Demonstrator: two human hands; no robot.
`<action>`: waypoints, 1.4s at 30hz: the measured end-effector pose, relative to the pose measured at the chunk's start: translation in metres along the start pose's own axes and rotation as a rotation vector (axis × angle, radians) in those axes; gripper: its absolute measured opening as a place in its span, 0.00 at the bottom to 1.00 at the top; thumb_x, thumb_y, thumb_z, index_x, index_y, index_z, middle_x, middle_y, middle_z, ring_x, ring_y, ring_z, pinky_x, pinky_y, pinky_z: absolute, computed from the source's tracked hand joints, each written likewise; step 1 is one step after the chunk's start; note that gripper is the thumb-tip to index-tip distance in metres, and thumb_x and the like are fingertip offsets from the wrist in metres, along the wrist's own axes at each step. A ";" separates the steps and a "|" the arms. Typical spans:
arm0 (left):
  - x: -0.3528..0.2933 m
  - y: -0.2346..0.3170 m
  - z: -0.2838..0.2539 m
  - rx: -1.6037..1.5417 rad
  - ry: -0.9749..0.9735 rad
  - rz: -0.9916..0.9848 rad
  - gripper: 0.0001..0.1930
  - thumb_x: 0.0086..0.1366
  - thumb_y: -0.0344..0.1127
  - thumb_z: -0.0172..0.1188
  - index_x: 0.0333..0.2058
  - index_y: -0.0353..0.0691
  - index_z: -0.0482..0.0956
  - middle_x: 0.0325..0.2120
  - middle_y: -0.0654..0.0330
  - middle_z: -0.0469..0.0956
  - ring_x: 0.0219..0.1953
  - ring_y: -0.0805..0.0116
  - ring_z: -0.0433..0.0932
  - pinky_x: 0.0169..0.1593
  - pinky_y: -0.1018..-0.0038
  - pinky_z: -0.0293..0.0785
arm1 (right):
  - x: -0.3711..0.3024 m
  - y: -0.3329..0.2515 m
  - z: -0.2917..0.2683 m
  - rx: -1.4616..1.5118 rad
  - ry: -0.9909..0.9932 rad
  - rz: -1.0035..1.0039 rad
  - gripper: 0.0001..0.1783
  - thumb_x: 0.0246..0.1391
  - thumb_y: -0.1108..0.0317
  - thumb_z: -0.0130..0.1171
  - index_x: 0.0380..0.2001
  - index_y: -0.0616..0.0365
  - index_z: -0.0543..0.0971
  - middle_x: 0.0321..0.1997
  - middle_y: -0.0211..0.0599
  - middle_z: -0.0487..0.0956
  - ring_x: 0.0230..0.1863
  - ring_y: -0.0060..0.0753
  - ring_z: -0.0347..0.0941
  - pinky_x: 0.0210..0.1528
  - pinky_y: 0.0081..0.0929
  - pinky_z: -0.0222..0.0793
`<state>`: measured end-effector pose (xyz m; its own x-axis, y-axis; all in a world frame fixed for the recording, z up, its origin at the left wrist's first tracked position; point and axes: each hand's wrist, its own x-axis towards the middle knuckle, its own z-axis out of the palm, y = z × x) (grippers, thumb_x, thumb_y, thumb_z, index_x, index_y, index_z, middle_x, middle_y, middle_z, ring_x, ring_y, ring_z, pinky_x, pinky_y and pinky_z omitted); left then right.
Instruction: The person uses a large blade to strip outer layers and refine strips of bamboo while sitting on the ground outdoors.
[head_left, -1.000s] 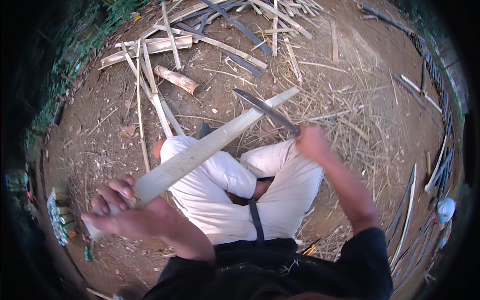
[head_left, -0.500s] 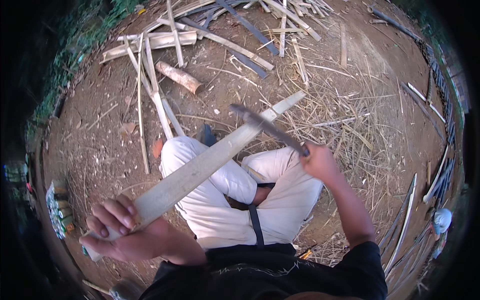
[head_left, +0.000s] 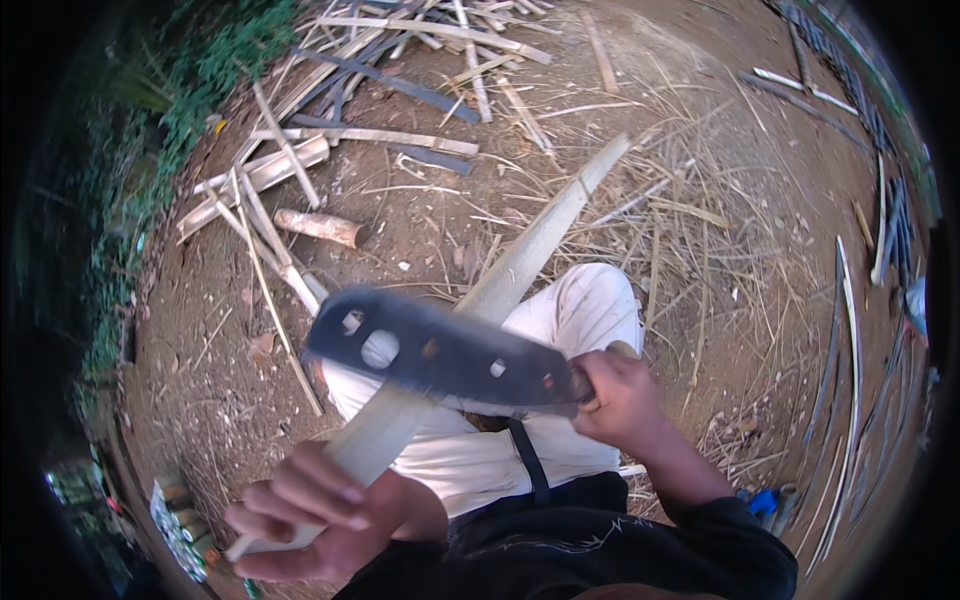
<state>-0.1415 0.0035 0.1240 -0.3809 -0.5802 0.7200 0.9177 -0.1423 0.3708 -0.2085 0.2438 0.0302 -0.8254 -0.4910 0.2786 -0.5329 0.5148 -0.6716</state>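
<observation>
I find left fingers (head_left: pixel 308 486) closed round the pale strip (head_left: pixel 530 250), lower left to upper centre, right fingers (head_left: pixel 602 378) wrapped round the handle of the mid-frame knife (head_left: pixel 462 362); shaving appears in hand, the next stroke calling for a steady hold.

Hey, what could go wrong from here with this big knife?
The big knife, in the right hand, crosses over the pale strip in view, near the bare left hand, so a slip could cut that hand. The white trousers show beneath, so a glancing stroke might reach a leg. Whether knife and strip touch, I can't tell.
</observation>
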 end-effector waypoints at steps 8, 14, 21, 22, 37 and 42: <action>-0.052 -0.024 0.044 0.403 0.060 0.268 0.24 0.74 0.59 0.38 0.25 0.47 0.62 0.16 0.68 0.60 0.40 0.68 0.64 0.42 0.67 0.67 | -0.024 -0.020 -0.013 -0.020 -0.035 -0.065 0.18 0.35 0.64 0.70 0.30 0.57 0.76 0.21 0.39 0.77 0.23 0.45 0.77 0.29 0.40 0.72; -0.084 -0.023 0.030 0.308 -0.048 0.092 0.23 0.75 0.57 0.36 0.29 0.46 0.61 0.16 0.69 0.59 0.27 0.71 0.63 0.28 0.73 0.65 | -0.014 0.067 -0.006 -0.070 -0.085 0.416 0.13 0.43 0.61 0.66 0.27 0.58 0.76 0.21 0.44 0.78 0.26 0.50 0.79 0.31 0.44 0.74; -0.087 -0.007 0.029 0.265 0.136 -0.026 0.23 0.76 0.56 0.33 0.24 0.49 0.56 0.14 0.69 0.54 0.14 0.75 0.56 0.24 0.75 0.63 | -0.021 0.051 -0.002 -0.190 -0.124 0.078 0.12 0.31 0.65 0.66 0.26 0.51 0.78 0.20 0.37 0.78 0.25 0.46 0.78 0.28 0.44 0.73; -0.083 -0.007 0.030 0.289 0.145 -0.008 0.23 0.77 0.55 0.31 0.24 0.48 0.56 0.13 0.69 0.53 0.13 0.76 0.55 0.22 0.75 0.63 | -0.012 0.069 0.002 -0.196 -0.133 0.130 0.11 0.33 0.65 0.65 0.26 0.51 0.78 0.21 0.38 0.79 0.26 0.47 0.79 0.29 0.44 0.74; -0.062 0.015 0.016 0.281 0.178 -0.048 0.25 0.78 0.50 0.35 0.19 0.51 0.52 0.12 0.71 0.49 0.11 0.79 0.48 0.16 0.82 0.54 | 0.030 0.182 -0.002 -0.341 -0.197 0.501 0.13 0.45 0.60 0.63 0.31 0.58 0.79 0.25 0.51 0.81 0.29 0.58 0.79 0.37 0.46 0.78; -0.048 0.022 0.015 0.360 0.226 0.060 0.22 0.78 0.44 0.39 0.21 0.49 0.52 0.12 0.70 0.50 0.12 0.80 0.48 0.16 0.83 0.54 | 0.021 0.085 0.006 -0.211 -0.288 0.033 0.09 0.41 0.62 0.64 0.24 0.53 0.77 0.21 0.43 0.79 0.27 0.51 0.79 0.32 0.44 0.76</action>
<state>-0.1045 0.0402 0.1067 -0.2573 -0.7457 0.6146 0.8244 0.1625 0.5422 -0.2701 0.2729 -0.0248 -0.7725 -0.6341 0.0341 -0.5585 0.6529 -0.5117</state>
